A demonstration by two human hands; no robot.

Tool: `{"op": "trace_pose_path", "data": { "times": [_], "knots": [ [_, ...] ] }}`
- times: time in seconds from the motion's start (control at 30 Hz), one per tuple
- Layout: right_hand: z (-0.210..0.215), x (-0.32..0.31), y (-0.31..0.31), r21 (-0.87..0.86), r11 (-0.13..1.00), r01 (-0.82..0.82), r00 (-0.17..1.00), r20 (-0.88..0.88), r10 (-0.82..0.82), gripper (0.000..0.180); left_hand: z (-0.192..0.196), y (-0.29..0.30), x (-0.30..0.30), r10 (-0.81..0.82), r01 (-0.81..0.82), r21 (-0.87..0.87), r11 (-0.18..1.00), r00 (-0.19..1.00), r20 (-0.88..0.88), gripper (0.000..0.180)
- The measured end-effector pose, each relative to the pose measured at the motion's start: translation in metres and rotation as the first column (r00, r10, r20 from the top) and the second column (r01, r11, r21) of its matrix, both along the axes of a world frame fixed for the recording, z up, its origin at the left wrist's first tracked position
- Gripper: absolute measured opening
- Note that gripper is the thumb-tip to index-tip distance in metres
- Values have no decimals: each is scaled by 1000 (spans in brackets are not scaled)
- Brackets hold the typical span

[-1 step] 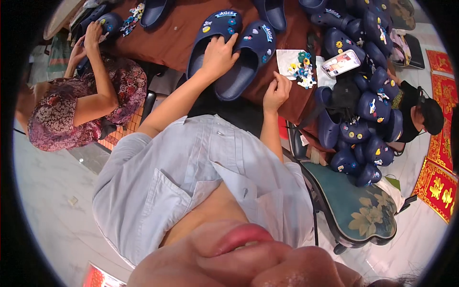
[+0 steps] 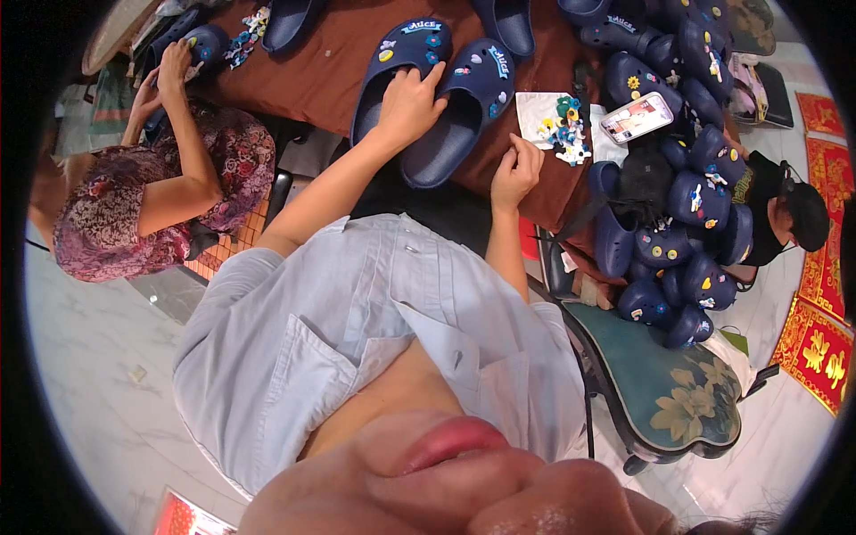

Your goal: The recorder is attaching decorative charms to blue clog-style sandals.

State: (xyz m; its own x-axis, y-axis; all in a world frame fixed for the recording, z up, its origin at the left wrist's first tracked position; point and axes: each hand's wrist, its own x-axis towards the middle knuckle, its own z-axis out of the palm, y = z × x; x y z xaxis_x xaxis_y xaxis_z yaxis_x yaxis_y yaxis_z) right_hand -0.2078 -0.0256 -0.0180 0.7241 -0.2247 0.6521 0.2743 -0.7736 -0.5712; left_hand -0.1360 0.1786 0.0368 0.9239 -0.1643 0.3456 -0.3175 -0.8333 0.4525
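Note:
My left hand (image 2: 410, 105) is at a navy clog (image 2: 366, 107) with colourful charms on its upper. Some of its fingers reach into the foot opening, their tips hidden, while the index finger lies against the upper by a blue flower charm (image 2: 433, 41). A matching clog (image 2: 448, 134) sits just to the right, also carrying charms. My right hand (image 2: 517, 174) hovers at the table's near edge with fingers loosely bent, thumb and index apart, nothing visible in it. Beyond it, a heap of small mixed charms (image 2: 568, 134) lies on a white packet (image 2: 533, 107).
Decorated navy clogs (image 2: 700, 198) pile up at right, with a phone (image 2: 637, 118) among them. A brown cloth (image 2: 339, 67) covers the table. At left, another person (image 2: 169, 192) handles a clog (image 2: 207, 43) beside more charms (image 2: 245, 40). A green padded chair (image 2: 655, 374) stands at lower right.

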Motion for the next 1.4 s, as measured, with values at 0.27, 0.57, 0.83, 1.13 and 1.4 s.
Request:
{"op": "trace_pose_path", "data": {
  "times": [0.27, 0.57, 0.83, 1.13, 1.4],
  "knots": [
    [-3, -1, -1, 116, 993, -22, 999, -32, 26, 20, -12, -3, 0, 20, -18, 65, 998, 999, -27, 49],
    [1, 1, -3, 172, 984, -47, 995, -74, 60, 19, -18, -5, 3, 2, -2, -3, 1000, 999, 45, 50],
    [-4, -1, -4, 154, 987, -50, 994, -92, 65, 17, -12, -6, -4, 23, -24, -13, 1000, 998, -62, 47],
    [-5, -3, -4, 187, 980, -64, 988, -124, 88, 17, -2, 17, -36, -89, 89, 25, 996, 996, -14, 67],
    [-9, 0, -6, 147, 985, -95, 991, -82, 108, 17, 7, 43, -77, -240, 236, -62, 970, 969, -58, 70]
  ]
}}
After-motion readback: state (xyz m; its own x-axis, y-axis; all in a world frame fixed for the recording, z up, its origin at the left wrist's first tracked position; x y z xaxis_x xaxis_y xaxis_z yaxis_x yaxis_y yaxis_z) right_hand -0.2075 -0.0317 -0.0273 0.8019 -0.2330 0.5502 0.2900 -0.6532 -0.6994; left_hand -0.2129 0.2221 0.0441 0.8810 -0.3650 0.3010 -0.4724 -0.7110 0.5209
